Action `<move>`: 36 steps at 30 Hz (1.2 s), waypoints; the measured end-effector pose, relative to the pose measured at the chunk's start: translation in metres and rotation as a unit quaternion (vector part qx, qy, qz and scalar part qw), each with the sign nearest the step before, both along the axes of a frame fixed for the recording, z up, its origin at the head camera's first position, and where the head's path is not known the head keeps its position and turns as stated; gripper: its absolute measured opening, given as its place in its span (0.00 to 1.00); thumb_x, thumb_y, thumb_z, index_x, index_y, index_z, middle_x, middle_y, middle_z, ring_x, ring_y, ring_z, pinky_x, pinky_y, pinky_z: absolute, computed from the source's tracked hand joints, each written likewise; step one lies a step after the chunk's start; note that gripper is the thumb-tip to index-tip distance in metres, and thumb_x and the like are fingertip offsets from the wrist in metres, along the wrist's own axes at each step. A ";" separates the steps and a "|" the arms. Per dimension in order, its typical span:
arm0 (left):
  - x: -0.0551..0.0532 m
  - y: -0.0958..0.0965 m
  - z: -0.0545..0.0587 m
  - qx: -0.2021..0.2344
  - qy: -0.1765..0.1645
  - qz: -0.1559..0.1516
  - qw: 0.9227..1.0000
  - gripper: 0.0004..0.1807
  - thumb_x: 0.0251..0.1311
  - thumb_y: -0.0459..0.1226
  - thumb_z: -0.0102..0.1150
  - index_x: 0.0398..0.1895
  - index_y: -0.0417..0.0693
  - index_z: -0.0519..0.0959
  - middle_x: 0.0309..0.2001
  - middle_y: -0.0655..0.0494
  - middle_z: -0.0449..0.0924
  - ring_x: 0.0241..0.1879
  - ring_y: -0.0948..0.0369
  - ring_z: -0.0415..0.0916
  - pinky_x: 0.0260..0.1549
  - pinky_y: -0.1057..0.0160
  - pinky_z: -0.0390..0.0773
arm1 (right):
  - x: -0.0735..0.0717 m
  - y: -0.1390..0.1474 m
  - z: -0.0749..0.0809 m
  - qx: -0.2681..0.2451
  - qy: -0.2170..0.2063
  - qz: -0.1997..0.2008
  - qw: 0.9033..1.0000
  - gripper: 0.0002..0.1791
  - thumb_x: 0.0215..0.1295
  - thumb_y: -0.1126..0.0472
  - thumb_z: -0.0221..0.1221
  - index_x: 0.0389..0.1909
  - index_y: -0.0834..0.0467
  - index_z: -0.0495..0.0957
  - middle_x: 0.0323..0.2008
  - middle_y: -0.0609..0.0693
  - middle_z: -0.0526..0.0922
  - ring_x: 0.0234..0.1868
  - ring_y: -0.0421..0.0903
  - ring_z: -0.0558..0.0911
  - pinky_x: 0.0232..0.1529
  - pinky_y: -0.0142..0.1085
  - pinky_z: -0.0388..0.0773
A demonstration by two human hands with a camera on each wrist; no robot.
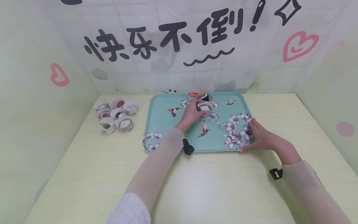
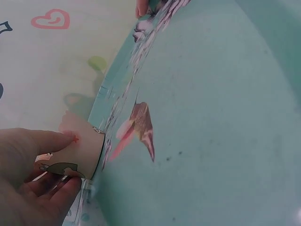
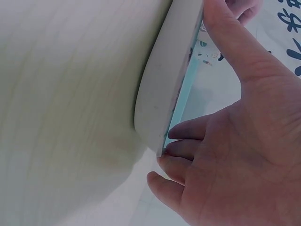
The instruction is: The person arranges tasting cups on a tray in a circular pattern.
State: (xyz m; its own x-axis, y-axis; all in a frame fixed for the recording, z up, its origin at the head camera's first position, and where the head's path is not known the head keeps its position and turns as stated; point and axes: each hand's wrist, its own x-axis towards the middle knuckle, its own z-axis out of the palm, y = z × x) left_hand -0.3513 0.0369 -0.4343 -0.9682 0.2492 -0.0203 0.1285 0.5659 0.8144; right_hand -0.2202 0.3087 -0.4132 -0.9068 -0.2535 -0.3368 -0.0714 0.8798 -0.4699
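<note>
In the head view, my left hand point(image 1: 192, 115) grips a small pale cup point(image 1: 205, 107) with something white in it, over the back middle of a turquoise tray point(image 1: 162, 124). The left wrist view shows this cup point(image 2: 89, 148) side-on, pinched between thumb and fingers, its wall printed in pink and green. Right behind it stand a cup with an orange topping point(image 1: 193, 94) and a cup with dark contents point(image 1: 205, 97). My right hand point(image 1: 263, 137) holds the tray's front right corner, thumb on the front edge and fingers bent over the right rim point(image 3: 181, 106).
Several more small cups point(image 1: 117, 114) with varied contents cluster on the pale table point(image 1: 179, 186) left of the tray. A printed wall point(image 1: 173, 65) closes off the back, with side walls left and right. Black wrist mounts point(image 1: 188, 147) hang under both forearms.
</note>
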 end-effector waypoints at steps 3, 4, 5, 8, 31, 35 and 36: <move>0.000 0.002 0.001 -0.001 0.005 0.004 1.000 0.29 0.64 0.39 0.65 0.68 0.47 0.69 0.72 0.49 0.67 0.70 0.51 0.66 0.67 0.51 0.72 | 0.000 0.000 0.000 -0.001 0.001 0.000 1.000 0.78 0.45 0.39 0.75 0.73 0.79 0.32 0.74 0.79 0.28 0.75 0.75 0.34 0.73 0.69 0.45; 0.000 0.003 0.001 -0.002 0.008 0.005 1.000 0.29 0.64 0.39 0.65 0.68 0.47 0.69 0.72 0.49 0.67 0.70 0.51 0.66 0.67 0.51 0.73 | 0.000 -0.001 0.000 -0.001 0.000 0.000 1.000 0.78 0.45 0.39 0.75 0.73 0.79 0.32 0.74 0.79 0.28 0.75 0.75 0.34 0.73 0.69 0.45; 0.000 0.004 0.001 -0.004 0.011 0.006 1.000 0.29 0.64 0.38 0.65 0.67 0.46 0.69 0.72 0.48 0.67 0.70 0.51 0.66 0.67 0.52 0.73 | 0.000 -0.001 -0.001 -0.001 0.001 0.000 1.000 0.78 0.45 0.39 0.75 0.73 0.79 0.32 0.74 0.79 0.28 0.75 0.75 0.34 0.73 0.69 0.45; 0.001 0.006 0.001 -0.002 0.017 0.012 1.000 0.29 0.63 0.38 0.66 0.66 0.45 0.70 0.73 0.49 0.65 0.70 0.51 0.66 0.67 0.52 0.73 | 0.000 -0.001 -0.001 0.000 0.000 0.000 1.000 0.78 0.45 0.39 0.75 0.73 0.79 0.32 0.74 0.79 0.28 0.75 0.75 0.34 0.73 0.69 0.44; 0.010 -0.007 0.011 0.007 0.009 0.017 1.000 0.26 0.58 0.41 0.71 0.59 0.48 0.73 0.57 0.52 0.78 0.56 0.56 0.77 0.55 0.57 0.80 | 0.001 -0.003 0.001 0.011 -0.005 -0.004 1.000 0.77 0.46 0.38 0.74 0.73 0.79 0.32 0.74 0.79 0.28 0.75 0.75 0.35 0.72 0.69 0.45; 0.014 -0.015 0.016 0.006 0.004 0.015 1.000 0.23 0.62 0.37 0.68 0.59 0.47 0.73 0.58 0.51 0.77 0.59 0.55 0.76 0.58 0.57 0.80 | 0.001 -0.003 0.001 0.013 -0.003 -0.002 1.000 0.77 0.46 0.37 0.74 0.73 0.79 0.33 0.74 0.79 0.28 0.75 0.76 0.35 0.72 0.69 0.45; 0.015 -0.017 0.017 0.010 0.003 0.015 1.000 0.23 0.62 0.36 0.67 0.59 0.46 0.73 0.59 0.50 0.77 0.60 0.54 0.76 0.59 0.56 0.79 | 0.001 -0.004 0.001 0.013 -0.004 -0.002 1.000 0.77 0.46 0.37 0.74 0.73 0.79 0.33 0.74 0.79 0.28 0.75 0.76 0.35 0.72 0.69 0.45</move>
State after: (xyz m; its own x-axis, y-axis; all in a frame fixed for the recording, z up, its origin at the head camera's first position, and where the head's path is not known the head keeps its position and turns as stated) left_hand -0.3364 0.0194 -0.4172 -0.9752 0.2211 -0.0094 0.1174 0.5527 0.8250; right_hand -0.2193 0.3051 -0.4125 -0.9052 -0.2415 -0.3498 -0.0648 0.8917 -0.4479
